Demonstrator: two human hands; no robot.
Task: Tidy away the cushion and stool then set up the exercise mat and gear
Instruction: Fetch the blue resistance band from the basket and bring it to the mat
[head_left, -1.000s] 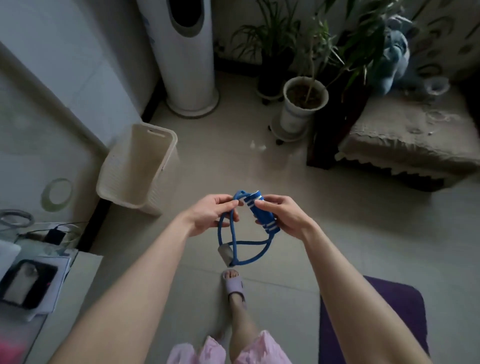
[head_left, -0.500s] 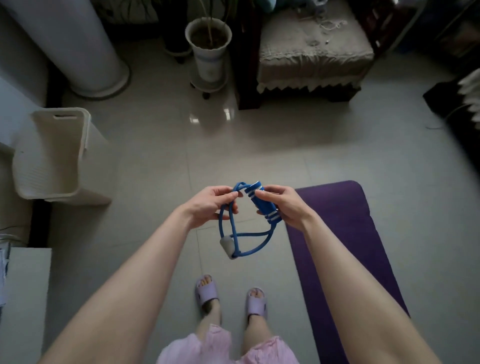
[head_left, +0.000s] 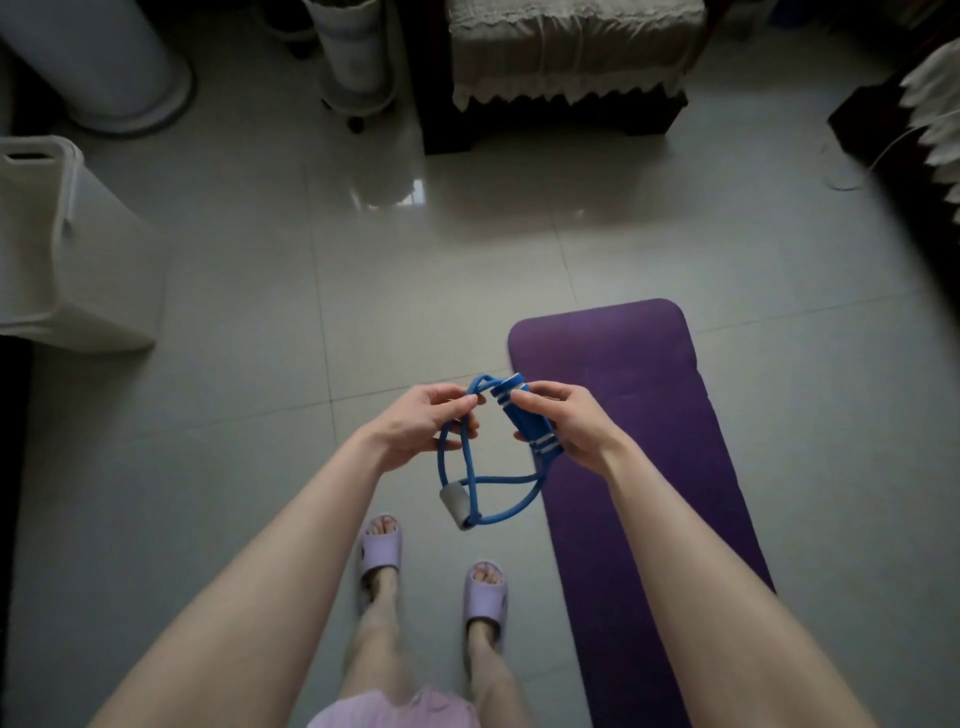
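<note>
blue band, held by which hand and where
The left hand pinches the tube of the blue figure-eight rubber resistance band; the right hand grips its striped foam handle.

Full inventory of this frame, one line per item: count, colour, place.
resistance band: 1, blue with grey sleeve, held in both hands above the floor
exercise mat: 1, purple, flat on floor, right
basket: 1, cream, floor, left edge
plant pot: 1, white, top centre
covered seat: 1, beige lace-edged cover, top
tower base: 1, white, top left
slippers: 2, lilac, on the feet
left hand: 1, pinches band tubing
right hand: 1, grips band handle
</note>
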